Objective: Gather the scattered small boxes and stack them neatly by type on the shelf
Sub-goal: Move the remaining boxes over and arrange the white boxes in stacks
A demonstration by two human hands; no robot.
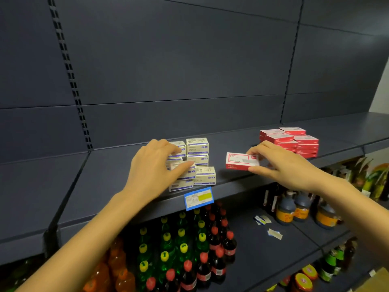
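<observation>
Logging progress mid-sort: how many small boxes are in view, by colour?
White-and-blue boxes: at least 7, some behind the left hand.
Red boxes: at least 8, including 1 pinched by the fingers of the right hand.
Total: at least 15.

Both arms reach forward, left hand [154,167] loosely spread, right hand [283,165] pinching a red box [240,162].

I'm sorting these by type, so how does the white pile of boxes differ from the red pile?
Colour: the white pile is cream with blue print; the red pile is red with white labels.
Shape: white pile boxes are chunkier, red pile boxes flatter.
Touch: the left hand touches the white pile; the right hand holds a red box left of the red pile.
Both stand stacked on one shelf.
</observation>
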